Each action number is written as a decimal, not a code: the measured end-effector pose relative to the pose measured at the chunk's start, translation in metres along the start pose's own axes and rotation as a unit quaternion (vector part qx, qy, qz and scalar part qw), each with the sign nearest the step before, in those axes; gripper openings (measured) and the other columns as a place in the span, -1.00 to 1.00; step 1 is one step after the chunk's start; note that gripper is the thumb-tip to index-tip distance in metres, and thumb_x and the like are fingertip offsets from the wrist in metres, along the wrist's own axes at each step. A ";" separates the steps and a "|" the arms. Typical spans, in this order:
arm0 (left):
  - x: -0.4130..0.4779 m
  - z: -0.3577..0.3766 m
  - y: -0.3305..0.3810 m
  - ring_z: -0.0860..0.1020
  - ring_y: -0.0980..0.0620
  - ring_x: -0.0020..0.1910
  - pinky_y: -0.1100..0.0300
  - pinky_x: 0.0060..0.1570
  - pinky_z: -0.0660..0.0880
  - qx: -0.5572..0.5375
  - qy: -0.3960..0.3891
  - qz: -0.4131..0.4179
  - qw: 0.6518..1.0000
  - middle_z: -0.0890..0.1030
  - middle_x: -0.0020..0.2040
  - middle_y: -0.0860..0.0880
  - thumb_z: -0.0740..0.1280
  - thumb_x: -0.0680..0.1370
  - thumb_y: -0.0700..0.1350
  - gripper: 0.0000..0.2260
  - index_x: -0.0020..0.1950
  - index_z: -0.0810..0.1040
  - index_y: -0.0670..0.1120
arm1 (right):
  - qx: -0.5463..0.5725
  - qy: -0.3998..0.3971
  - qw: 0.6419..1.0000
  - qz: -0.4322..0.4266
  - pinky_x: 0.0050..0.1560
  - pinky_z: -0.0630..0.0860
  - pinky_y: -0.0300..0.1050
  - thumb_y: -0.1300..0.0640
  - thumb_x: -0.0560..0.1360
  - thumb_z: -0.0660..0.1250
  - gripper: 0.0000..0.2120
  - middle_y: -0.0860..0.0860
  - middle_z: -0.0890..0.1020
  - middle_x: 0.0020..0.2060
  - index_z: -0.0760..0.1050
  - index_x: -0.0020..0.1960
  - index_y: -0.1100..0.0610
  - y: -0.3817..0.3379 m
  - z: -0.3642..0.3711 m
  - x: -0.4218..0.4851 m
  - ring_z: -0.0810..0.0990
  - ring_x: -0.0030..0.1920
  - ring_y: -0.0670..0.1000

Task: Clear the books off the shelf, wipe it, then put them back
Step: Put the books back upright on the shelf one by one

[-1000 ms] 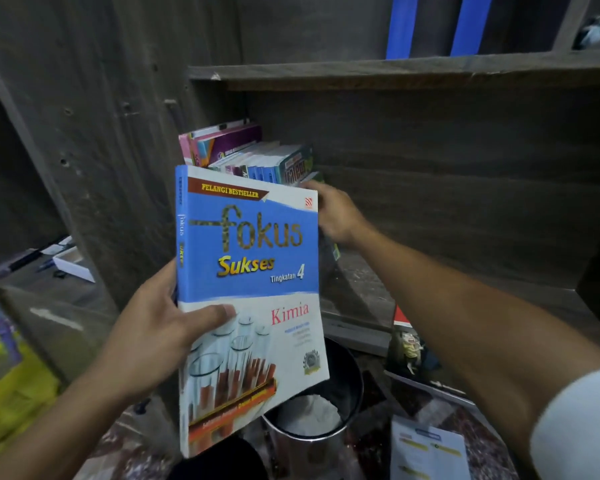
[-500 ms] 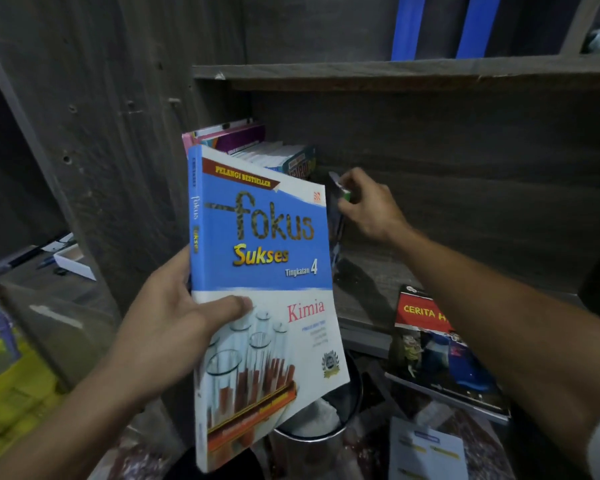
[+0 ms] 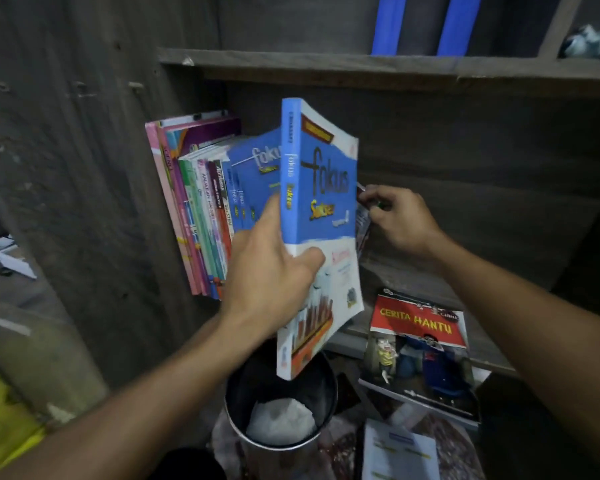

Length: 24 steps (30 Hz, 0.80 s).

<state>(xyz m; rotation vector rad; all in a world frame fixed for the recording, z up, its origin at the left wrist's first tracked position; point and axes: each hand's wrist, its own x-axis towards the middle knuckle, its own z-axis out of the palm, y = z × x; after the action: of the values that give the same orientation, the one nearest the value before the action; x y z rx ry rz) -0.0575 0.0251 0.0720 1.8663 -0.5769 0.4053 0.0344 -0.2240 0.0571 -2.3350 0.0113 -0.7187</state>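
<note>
Left hand (image 3: pixel 271 271) clasps the upright blue book (image 3: pixel 321 188) — thumb across its cover — beside the shelved row (image 3: pixel 201 209). Right hand (image 3: pixel 402 220) pinches a thin book (image 3: pixel 362 220) on the shelf (image 3: pixel 430 275). Bin (image 3: pixel 230 407) below holds a white wad (image 3: pixel 281 420).

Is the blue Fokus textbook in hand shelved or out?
Out: left hand grips the blue Fokus textbook upright in front of the shelved row of books.

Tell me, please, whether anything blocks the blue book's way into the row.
Nothing visible does. The left hand holds the blue book at the end of the row; the right hand pinches a thin book just right of it, apparently holding it aside. The gap is hidden.
</note>
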 end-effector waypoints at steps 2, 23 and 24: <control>-0.003 0.002 0.003 0.60 0.35 -0.12 0.39 -0.18 0.58 -0.006 -0.013 0.013 1.000 0.61 -0.02 0.26 0.41 0.47 -0.24 -0.60 0.23 0.42 0.06 | 0.004 -0.013 1.000 -0.002 0.24 0.53 -0.01 0.32 0.51 0.28 -0.73 -0.08 0.68 0.13 0.65 0.09 0.09 0.006 -0.002 0.000 0.62 0.16 -0.04; 0.035 0.027 -0.059 0.61 0.27 -0.28 0.37 -0.35 0.57 0.023 0.080 -0.020 0.996 0.57 0.01 0.16 0.34 0.56 -0.24 -0.46 0.48 0.25 0.01 | 0.069 -0.050 0.996 0.041 0.47 0.23 -0.17 0.27 0.61 0.26 -0.73 0.03 0.43 0.44 0.60 0.25 0.09 -0.008 -0.005 -0.011 0.34 0.47 -0.05; 0.040 0.036 -0.068 0.62 0.18 -0.29 0.31 -0.36 0.59 0.029 0.103 -0.018 0.994 0.58 -0.03 0.15 0.33 0.56 -0.22 -0.43 0.51 0.21 0.04 | 0.063 -0.049 0.996 0.040 0.44 0.26 -0.20 0.25 0.61 0.26 -0.72 0.01 0.46 0.40 0.59 0.27 0.09 -0.010 -0.004 -0.012 0.37 0.45 -0.05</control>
<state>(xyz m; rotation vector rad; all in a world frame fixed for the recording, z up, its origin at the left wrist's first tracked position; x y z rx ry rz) 0.0138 0.0037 0.0283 1.8605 -0.3940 0.5882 0.0200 -0.2163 0.0597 -2.2318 0.0163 -0.5496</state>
